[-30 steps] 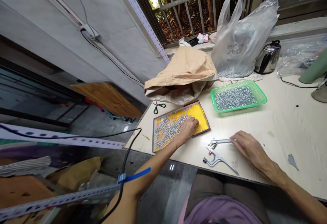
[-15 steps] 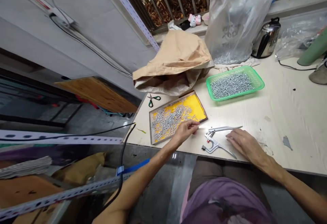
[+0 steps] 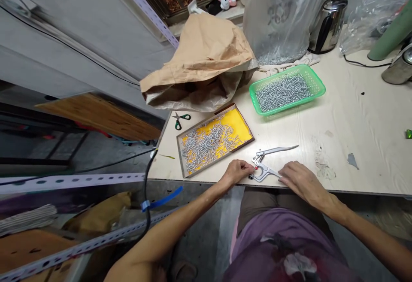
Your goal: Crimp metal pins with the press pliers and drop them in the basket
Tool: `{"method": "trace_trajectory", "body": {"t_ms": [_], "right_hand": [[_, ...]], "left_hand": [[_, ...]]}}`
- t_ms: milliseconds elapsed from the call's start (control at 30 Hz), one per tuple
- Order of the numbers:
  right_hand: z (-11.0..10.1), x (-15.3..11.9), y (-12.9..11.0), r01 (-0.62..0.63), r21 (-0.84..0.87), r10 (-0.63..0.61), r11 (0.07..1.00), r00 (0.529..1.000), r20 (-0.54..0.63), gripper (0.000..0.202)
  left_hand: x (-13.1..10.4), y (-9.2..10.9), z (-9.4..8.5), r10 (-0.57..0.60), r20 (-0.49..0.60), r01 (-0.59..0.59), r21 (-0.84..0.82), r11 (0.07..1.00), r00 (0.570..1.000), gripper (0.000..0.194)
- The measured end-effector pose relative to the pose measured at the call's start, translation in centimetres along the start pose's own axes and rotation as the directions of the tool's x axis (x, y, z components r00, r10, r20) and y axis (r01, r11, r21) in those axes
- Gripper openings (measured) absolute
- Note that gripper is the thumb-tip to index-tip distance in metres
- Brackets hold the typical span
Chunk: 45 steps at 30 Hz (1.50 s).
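Near the table's front edge lie metal pliers (image 3: 264, 171), their handles spread apart, with a spring and a red part near the jaws. My left hand (image 3: 237, 171) is at the jaw end, fingertips pinched together; what they hold is too small to make out. My right hand (image 3: 301, 181) has its fingers around the end of the lower handle. Left of the pliers, a shallow tray (image 3: 215, 140) with a yellow bottom holds many small metal pieces. Behind it stands a green basket (image 3: 287, 112) full of similar metal pieces.
Green-handled scissors (image 3: 181, 120) lie left of the tray. Behind are an open brown paper bag (image 3: 206, 54), a clear plastic bag (image 3: 277, 20) and a steel kettle (image 3: 328, 22). A black cable (image 3: 148, 187) hangs past the table's left corner.
My left hand has moved from beside the tray to the pliers' jaws. My right hand has closed on the lower handle. The camera view has shifted.
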State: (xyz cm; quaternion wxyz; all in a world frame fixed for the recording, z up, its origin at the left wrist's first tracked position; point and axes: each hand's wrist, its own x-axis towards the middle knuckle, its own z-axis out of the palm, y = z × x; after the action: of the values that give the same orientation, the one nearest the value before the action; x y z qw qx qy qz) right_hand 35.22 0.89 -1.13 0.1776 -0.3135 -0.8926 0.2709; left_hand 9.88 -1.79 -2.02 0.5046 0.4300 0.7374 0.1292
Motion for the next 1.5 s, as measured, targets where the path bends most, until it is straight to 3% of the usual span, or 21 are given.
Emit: {"method": "trace_trajectory", "body": {"t_ms": [233, 433, 667, 867, 1200, 1333, 1500], "right_hand": [[1.4, -0.5, 0.1, 0.003, -0.042, -0.003, 0.999, 1.000, 0.011, 0.013], [1.7, -0.7, -0.2, -0.002, -0.069, 0.004, 0.998, 1.000, 0.017, 0.017], [2.5, -0.8, -0.8, -0.030, -0.100, 0.031, 0.995, 1.000, 0.006, 0.022], [3.3, -1.2, -1.0, -0.054, -0.209, 0.051, 0.977, 0.999, -0.019, 0.027], [3.2, -1.4, -1.1, -0.077, -0.227, 0.080, 0.971, 0.997, 0.007, 0.027], [1.8, 0.1, -0.5, -0.106, -0.177, 0.116, 0.978, 0.992, 0.047, 0.016], [0.4, 4.3, 1.6, -0.088, -0.428, 0.098, 0.900, 0.995, 0.001, 0.029]], "left_hand": [[1.0, 0.2, -0.3, -0.048, 0.104, 0.040, 0.082, 0.996, 0.993, 0.030], [1.4, 0.2, -0.6, -0.038, 0.142, 0.009, 0.205, 0.979, 0.989, 0.026], [1.1, -0.5, -0.6, -0.073, 0.238, 0.018, 0.223, 0.975, 0.969, 0.029], [0.4, -0.4, -0.2, -0.051, 0.173, 0.011, 0.228, 0.974, 0.984, 0.022], [0.0, 1.0, 0.1, -0.156, 0.188, 0.122, 0.178, 0.976, 0.970, 0.012], [-0.2, 0.7, 0.2, -0.145, 0.173, 0.118, 0.154, 0.981, 0.974, 0.014], [-0.2, 0.2, 0.4, -0.113, 0.154, 0.088, 0.160, 0.983, 0.982, 0.017]]}}
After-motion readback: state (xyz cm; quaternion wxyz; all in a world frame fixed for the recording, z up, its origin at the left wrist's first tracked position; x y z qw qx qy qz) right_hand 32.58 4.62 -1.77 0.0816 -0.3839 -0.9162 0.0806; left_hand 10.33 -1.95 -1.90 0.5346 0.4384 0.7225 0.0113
